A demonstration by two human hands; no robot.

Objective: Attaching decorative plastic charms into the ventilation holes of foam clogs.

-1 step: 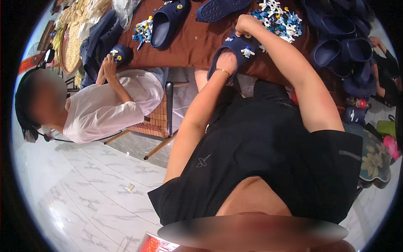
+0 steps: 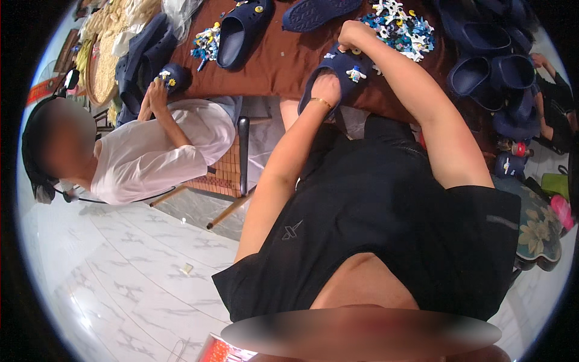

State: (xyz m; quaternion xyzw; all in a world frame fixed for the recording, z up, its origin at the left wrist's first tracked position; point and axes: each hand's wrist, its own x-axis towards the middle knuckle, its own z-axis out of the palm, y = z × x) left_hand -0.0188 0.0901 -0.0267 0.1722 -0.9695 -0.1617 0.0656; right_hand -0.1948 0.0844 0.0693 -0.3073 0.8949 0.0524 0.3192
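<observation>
A navy blue clog (image 2: 347,92) with holes and several charms on its upper lies at the table's near edge, its toe pointing away from me. My left hand (image 2: 326,89) reaches into its opening; the fingers are hidden inside, and the hand holds the clog. At the toe, my right hand (image 2: 356,34) is closed, its fingers curled down against the upper. Whatever those fingers pinch is hidden. A white character charm (image 2: 356,74) sits on the clog's right side. Just beyond my right wrist is a pile of small blue, white and yellow charms (image 2: 405,31).
On the brown-covered table (image 2: 259,81) lie another clog (image 2: 236,37), an upturned clog (image 2: 316,13) and a smaller charm pile (image 2: 207,43). Several clogs (image 2: 470,75) crowd the right side. A person in white (image 2: 163,145) sits at left, hands at a decorated clog (image 2: 175,77).
</observation>
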